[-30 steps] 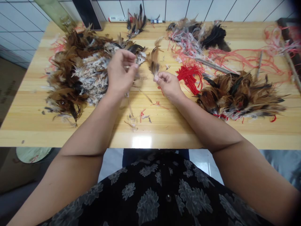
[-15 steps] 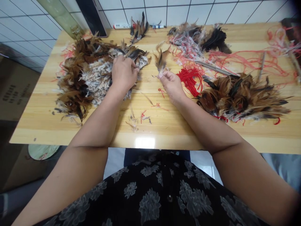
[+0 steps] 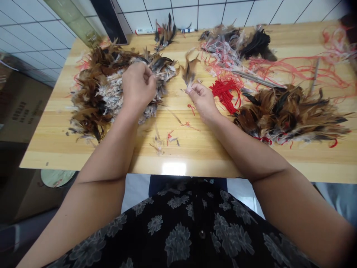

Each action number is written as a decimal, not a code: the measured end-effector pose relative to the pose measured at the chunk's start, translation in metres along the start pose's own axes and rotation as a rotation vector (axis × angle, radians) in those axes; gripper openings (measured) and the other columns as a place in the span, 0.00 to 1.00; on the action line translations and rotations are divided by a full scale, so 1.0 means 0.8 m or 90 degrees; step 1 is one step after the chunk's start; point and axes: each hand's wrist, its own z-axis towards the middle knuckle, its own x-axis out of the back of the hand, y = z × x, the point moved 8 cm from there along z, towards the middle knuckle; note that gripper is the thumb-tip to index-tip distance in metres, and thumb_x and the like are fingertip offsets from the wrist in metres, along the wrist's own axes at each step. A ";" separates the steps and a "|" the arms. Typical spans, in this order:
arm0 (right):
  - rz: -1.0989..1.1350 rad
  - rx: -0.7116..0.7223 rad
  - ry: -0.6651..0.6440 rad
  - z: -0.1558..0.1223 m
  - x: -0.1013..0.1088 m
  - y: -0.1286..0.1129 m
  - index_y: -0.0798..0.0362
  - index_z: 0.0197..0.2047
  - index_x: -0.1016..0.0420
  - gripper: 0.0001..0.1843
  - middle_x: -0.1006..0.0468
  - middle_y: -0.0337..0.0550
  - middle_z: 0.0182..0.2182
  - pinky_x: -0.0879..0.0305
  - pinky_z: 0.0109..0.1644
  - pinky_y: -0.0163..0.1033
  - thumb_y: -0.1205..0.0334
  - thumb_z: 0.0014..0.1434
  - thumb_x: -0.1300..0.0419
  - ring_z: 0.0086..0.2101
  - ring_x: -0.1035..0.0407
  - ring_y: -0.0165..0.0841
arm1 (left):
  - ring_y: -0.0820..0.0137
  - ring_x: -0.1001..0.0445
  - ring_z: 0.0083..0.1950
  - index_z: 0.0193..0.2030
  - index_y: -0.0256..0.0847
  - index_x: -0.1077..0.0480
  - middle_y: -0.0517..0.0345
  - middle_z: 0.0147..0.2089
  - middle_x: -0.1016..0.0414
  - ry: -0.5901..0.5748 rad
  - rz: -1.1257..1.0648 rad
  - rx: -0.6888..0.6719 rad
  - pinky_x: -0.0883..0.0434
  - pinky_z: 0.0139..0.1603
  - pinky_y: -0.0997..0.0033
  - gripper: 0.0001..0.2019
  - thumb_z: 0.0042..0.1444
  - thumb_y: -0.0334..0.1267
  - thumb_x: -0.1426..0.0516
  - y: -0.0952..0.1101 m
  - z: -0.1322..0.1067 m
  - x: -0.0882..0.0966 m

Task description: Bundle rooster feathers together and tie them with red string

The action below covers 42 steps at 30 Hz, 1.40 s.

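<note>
My right hand (image 3: 202,98) pinches a small tuft of brown and dark feathers (image 3: 190,70) by its pale base, the tips pointing away from me. My left hand (image 3: 138,85) is over a large pile of brown, black and whitish feathers (image 3: 96,70), its fingers curled together; whatever lies between them is hidden. Just right of my right hand rests a bundle of red strings (image 3: 226,93). Farther right lies a heap of brown feather bunches (image 3: 287,111), with bits of red string along its near edge.
Pink and white string (image 3: 295,69) tangles across the back right, beside thin sticks (image 3: 256,79) and black feathers (image 3: 258,44). Along the tiled wall are two markers (image 3: 145,31) and a dark slab (image 3: 108,20). Feather scraps (image 3: 158,143) litter the wooden table (image 3: 206,156).
My left hand has shifted left and a little toward me over the feather pile, its fingers more curled. My right hand stays nearly in place with the feather tuft.
</note>
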 end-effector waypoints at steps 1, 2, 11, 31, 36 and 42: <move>-0.002 -0.003 0.000 0.000 0.000 0.001 0.47 0.38 0.34 0.20 0.31 0.36 0.34 0.31 0.49 0.38 0.54 0.79 0.31 0.40 0.34 0.31 | 0.62 0.36 0.41 0.35 0.46 0.29 0.62 0.32 0.33 -0.008 -0.002 0.013 0.31 0.56 0.53 0.25 0.69 0.42 0.17 0.006 -0.008 0.003; -0.003 -0.005 -0.001 -0.001 0.000 0.001 0.46 0.37 0.35 0.21 0.31 0.35 0.34 0.32 0.47 0.37 0.53 0.79 0.31 0.39 0.34 0.30 | 0.64 0.37 0.37 0.35 0.46 0.29 0.63 0.31 0.32 0.000 -0.009 0.034 0.32 0.50 0.54 0.24 0.70 0.41 0.18 0.011 -0.016 0.007; -0.026 0.018 0.007 -0.004 0.003 0.000 0.47 0.37 0.32 0.31 0.31 0.34 0.32 0.33 0.44 0.37 0.33 0.73 0.24 0.37 0.36 0.30 | 0.63 0.24 0.35 0.40 0.49 0.26 0.60 0.34 0.22 -0.010 -0.178 0.039 0.27 0.39 0.58 0.18 0.76 0.52 0.27 0.063 -0.078 -0.041; -0.064 -0.025 -0.008 -0.014 -0.006 -0.006 0.48 0.35 0.26 0.30 0.26 0.36 0.33 0.28 0.47 0.39 0.37 0.64 0.17 0.40 0.30 0.32 | 0.60 0.17 0.38 0.38 0.50 0.25 0.59 0.33 0.21 -0.088 -0.251 0.047 0.16 0.46 0.55 0.18 0.72 0.46 0.22 0.095 -0.110 -0.076; -0.056 -0.005 -0.015 -0.014 -0.006 -0.008 0.49 0.35 0.27 0.29 0.27 0.37 0.33 0.26 0.50 0.39 0.39 0.67 0.18 0.41 0.30 0.32 | 0.57 0.15 0.41 0.38 0.50 0.25 0.57 0.34 0.21 -0.101 -0.276 0.077 0.14 0.47 0.54 0.20 0.72 0.48 0.21 0.086 -0.110 -0.080; -0.093 -0.005 -0.065 -0.012 -0.010 -0.006 0.49 0.34 0.30 0.26 0.31 0.36 0.33 0.28 0.50 0.39 0.46 0.72 0.21 0.42 0.33 0.33 | 0.55 0.11 0.48 0.40 0.47 0.28 0.57 0.35 0.20 -0.129 -0.314 0.100 0.13 0.51 0.54 0.25 0.68 0.48 0.16 0.089 -0.102 -0.084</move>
